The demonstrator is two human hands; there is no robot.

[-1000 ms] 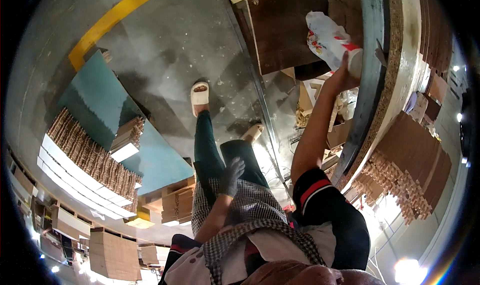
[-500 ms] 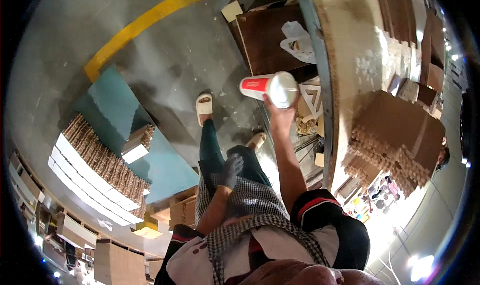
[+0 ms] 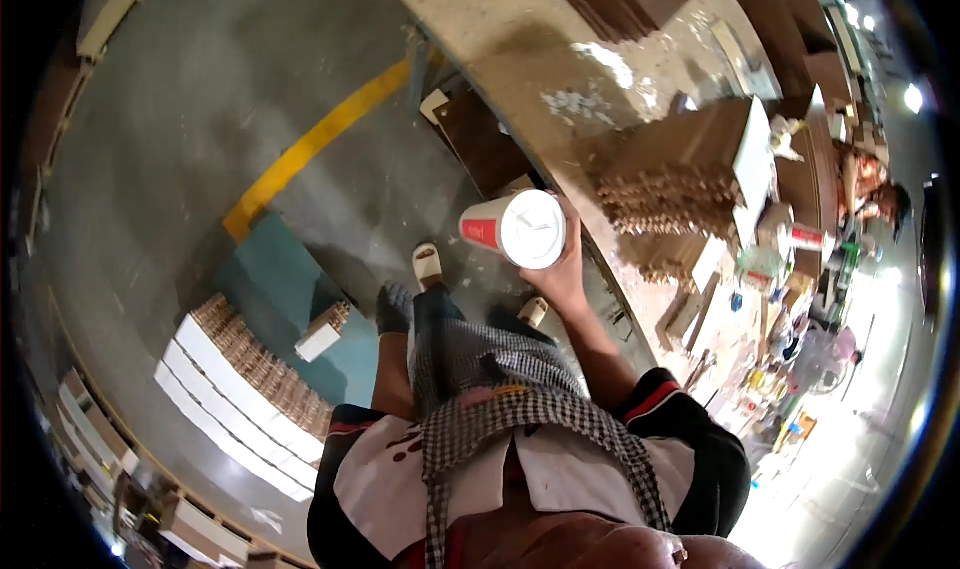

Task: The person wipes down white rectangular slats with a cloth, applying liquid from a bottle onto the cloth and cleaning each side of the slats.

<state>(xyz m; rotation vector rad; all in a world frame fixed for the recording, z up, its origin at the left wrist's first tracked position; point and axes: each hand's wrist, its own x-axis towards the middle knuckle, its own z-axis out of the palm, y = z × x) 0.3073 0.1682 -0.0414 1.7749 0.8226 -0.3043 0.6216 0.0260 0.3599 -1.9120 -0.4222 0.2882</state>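
My right hand [image 3: 556, 269] is closed round a white cylindrical container [image 3: 482, 223] with a red label, held out in front of my body. Its round white lid [image 3: 532, 230] faces up toward me, and the container hides some of my fingers. My left hand [image 3: 394, 307], in a grey glove, hangs beside my left thigh. Its fingers stretch loosely forward and nothing shows in them.
A wooden workbench [image 3: 535, 99] runs along my right, bearing a stack of brown boards [image 3: 670, 174] and assorted small items. On my left, a blue-green board [image 3: 268, 259] carries rows of white-faced brown pieces [image 3: 240, 399]. Another person [image 3: 880, 197] is beyond the bench.
The view has shifted, showing more of the bench. My right hand has brought the container closer to me, its lid turned more upward. My left hand has swung from before my apron to my left side.
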